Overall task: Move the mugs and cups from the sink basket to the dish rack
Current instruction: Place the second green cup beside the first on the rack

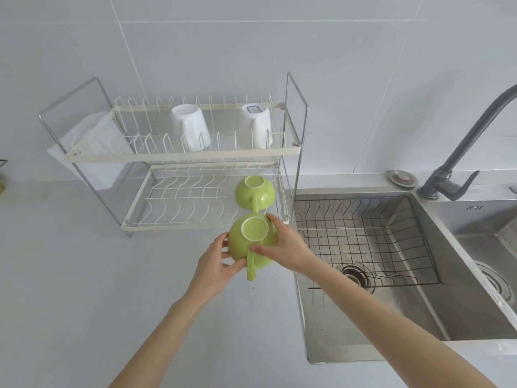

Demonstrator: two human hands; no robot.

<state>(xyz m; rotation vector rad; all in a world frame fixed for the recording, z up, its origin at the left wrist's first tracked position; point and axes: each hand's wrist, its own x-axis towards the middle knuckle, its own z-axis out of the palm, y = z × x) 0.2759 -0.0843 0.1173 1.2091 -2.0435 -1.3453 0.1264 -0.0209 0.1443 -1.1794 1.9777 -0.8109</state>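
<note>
A green cup (251, 242) is held upside down in front of the dish rack's (179, 158) lower shelf, its handle pointing toward me. My left hand (218, 261) grips its left side and my right hand (285, 245) grips its right side. A second green cup (254, 193) rests upside down at the right end of the lower shelf. Two white mugs, one (191, 127) in the middle and one (257, 124) at the right, stand inverted on the upper shelf. The black wire sink basket (363, 236) in the sink holds nothing.
A steel sink (419, 317) lies to the right with a grey faucet (458, 158) behind it and a second basin (492, 247) at far right. A clear plastic holder (92, 144) hangs on the rack's left end. White counter (84, 275) spreads in front of the rack.
</note>
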